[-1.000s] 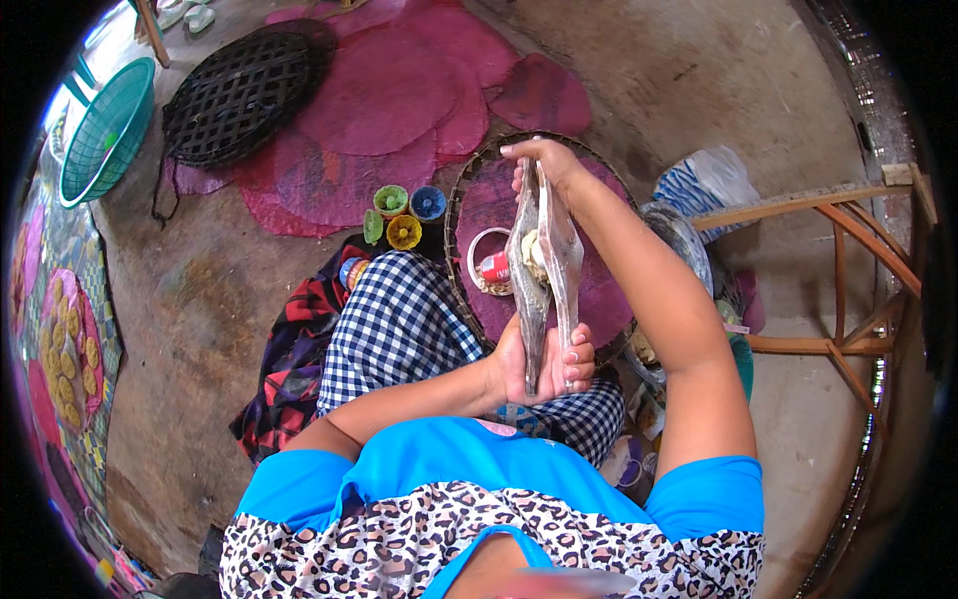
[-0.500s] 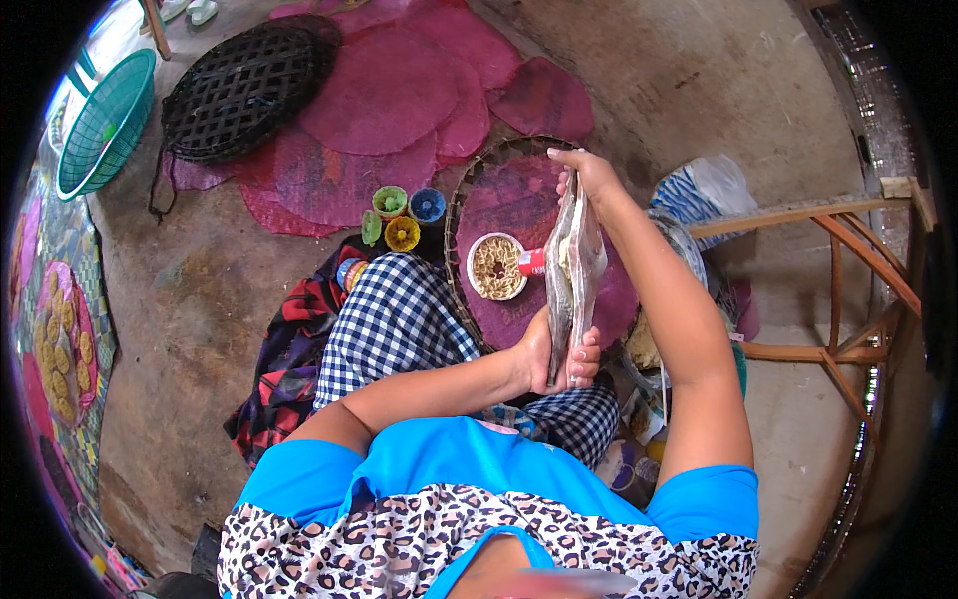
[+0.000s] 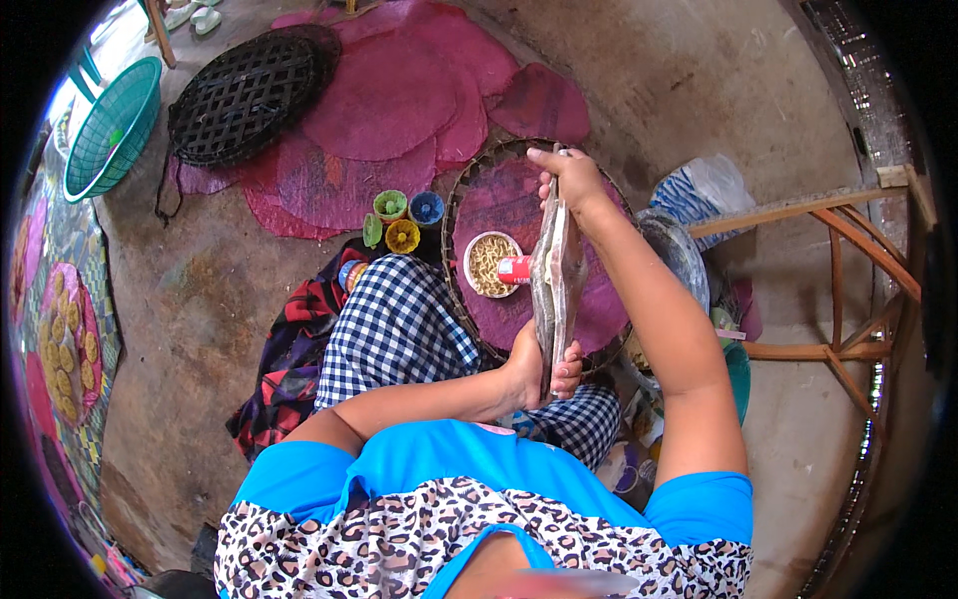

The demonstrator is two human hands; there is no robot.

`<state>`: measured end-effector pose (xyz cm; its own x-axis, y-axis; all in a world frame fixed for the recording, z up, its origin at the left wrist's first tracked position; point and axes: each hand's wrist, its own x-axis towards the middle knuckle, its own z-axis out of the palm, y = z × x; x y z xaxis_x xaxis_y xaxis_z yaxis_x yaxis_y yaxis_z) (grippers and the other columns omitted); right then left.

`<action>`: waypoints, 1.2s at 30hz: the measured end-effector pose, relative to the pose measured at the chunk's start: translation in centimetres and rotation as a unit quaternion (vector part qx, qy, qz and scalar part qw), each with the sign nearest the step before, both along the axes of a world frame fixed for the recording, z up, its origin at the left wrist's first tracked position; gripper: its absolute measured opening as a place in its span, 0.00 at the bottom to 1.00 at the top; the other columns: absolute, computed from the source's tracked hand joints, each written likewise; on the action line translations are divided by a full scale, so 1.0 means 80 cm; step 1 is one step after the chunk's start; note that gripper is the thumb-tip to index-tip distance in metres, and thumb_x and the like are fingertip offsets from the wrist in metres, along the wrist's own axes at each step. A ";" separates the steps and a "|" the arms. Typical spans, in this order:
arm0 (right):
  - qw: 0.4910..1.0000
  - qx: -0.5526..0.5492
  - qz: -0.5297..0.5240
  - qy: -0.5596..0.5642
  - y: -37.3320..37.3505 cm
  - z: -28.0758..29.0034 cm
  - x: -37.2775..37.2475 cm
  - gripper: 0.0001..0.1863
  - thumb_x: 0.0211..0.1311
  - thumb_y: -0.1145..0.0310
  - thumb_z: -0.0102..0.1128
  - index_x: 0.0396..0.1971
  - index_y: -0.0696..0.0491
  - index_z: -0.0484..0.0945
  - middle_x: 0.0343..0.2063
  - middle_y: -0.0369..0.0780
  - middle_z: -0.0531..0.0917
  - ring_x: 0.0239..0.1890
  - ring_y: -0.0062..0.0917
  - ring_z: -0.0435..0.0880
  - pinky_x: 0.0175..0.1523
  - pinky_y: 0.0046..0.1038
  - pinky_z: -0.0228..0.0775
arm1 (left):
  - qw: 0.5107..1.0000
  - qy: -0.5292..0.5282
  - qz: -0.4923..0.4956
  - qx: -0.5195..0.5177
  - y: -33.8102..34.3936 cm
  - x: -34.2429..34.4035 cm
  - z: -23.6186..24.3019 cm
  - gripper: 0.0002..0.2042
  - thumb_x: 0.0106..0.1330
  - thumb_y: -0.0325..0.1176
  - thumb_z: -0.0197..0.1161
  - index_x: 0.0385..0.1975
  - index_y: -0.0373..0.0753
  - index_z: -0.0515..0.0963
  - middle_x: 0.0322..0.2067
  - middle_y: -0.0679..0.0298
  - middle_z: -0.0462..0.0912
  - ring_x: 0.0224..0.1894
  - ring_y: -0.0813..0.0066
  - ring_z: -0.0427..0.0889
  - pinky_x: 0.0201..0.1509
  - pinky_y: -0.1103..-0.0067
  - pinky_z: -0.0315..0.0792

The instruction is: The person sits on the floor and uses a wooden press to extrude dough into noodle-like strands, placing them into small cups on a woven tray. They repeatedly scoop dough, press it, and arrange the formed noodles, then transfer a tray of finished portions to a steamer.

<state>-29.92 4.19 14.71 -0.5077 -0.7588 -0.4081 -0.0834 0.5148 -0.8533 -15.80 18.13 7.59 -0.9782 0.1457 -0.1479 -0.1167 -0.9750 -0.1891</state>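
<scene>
My left hand [image 3: 539,367] grips the near end of a pair of flat grey boards [image 3: 545,285], thumb on one side and fingers on the other. At the far end, my right hand [image 3: 571,180] holds the same boards. They stand edge-on, pressed face to face, with a pale layer and clear plastic along the seam. Whatever lies between them is mostly hidden. Just left of them a white bowl [image 3: 467,268] holds pale noodle-like strands, and a red cylinder [image 3: 514,270] overlaps its right side. These are over a round woven tray [image 3: 451,215] lined with a pink sheet [image 3: 489,195].
Green, blue and yellow cups [image 3: 402,236] sit left of the tray. Beyond are round pink sheets [image 3: 379,110], a black woven tray [image 3: 244,95] and a teal basket [image 3: 115,130]. Brown pieces [image 3: 65,349] lie far left. A wooden frame [image 3: 798,212] and plastic bags [image 3: 704,195] stand right.
Both hands and the flat boards have shifted slightly left. The boards' faces now show less, with the edge turned more toward me.
</scene>
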 end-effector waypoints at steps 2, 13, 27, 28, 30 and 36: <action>0.997 -0.073 0.001 -0.025 0.008 0.008 -0.006 0.20 0.48 0.55 0.66 0.30 0.50 0.66 0.15 0.33 0.71 0.13 0.17 0.71 0.15 0.23 0.67 | 0.998 0.067 0.009 0.001 -0.002 0.000 -0.003 0.27 0.57 0.62 0.34 0.14 0.42 0.63 0.08 0.68 0.59 0.10 0.74 0.57 0.16 0.78 0.54; 0.912 -0.150 0.034 -0.381 0.120 -0.111 0.004 0.44 0.49 0.27 0.36 0.51 0.53 0.66 0.30 0.39 0.79 0.19 0.20 0.76 0.17 0.20 0.66 | 0.910 0.384 0.065 0.139 -0.021 0.009 -0.004 0.18 0.64 0.45 0.40 0.16 0.41 0.63 0.08 0.70 0.62 0.10 0.79 0.61 0.18 0.80 0.58; 0.746 -0.186 0.259 0.585 0.162 -0.097 0.035 0.24 0.55 0.45 0.51 0.46 0.43 0.76 0.59 0.40 0.63 0.56 0.38 0.64 0.57 0.44 0.57 | 0.927 0.206 0.269 -0.163 -0.128 0.167 -0.104 0.25 0.66 0.54 0.34 0.15 0.42 0.63 0.08 0.71 0.63 0.10 0.80 0.62 0.17 0.81 0.57; 0.773 -0.148 0.275 0.553 0.165 -0.101 0.037 0.35 0.48 0.32 0.45 0.49 0.41 0.74 0.64 0.41 0.54 0.62 0.46 0.52 0.60 0.55 0.44 | 0.928 0.189 0.273 -0.169 -0.130 0.175 -0.116 0.25 0.66 0.54 0.34 0.15 0.42 0.63 0.08 0.70 0.63 0.10 0.80 0.62 0.17 0.81 0.57; 0.755 -0.114 0.273 0.585 0.172 -0.107 0.042 0.38 0.48 0.29 0.41 0.52 0.40 0.72 0.64 0.41 0.52 0.64 0.45 0.48 0.61 0.57 0.40 | 0.929 0.169 0.286 -0.163 -0.129 0.185 -0.136 0.24 0.68 0.49 0.30 0.16 0.40 0.63 0.10 0.69 0.62 0.11 0.78 0.62 0.18 0.79 0.59; 0.755 -0.056 0.297 0.582 0.177 -0.118 0.051 0.46 0.45 0.23 0.29 0.62 0.35 0.57 0.67 0.41 0.44 0.67 0.46 0.37 0.62 0.59 0.27 | 0.938 0.164 0.272 -0.135 -0.126 0.180 -0.168 0.22 0.66 0.49 0.33 0.17 0.40 0.63 0.10 0.69 0.62 0.12 0.78 0.63 0.20 0.79 0.60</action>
<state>-25.86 18.39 5.23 -0.0295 -0.9902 0.1364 -0.9980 0.0215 -0.0599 -1.43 8.07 -5.85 -0.8960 -0.3885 0.2151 0.4043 -0.9140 0.0329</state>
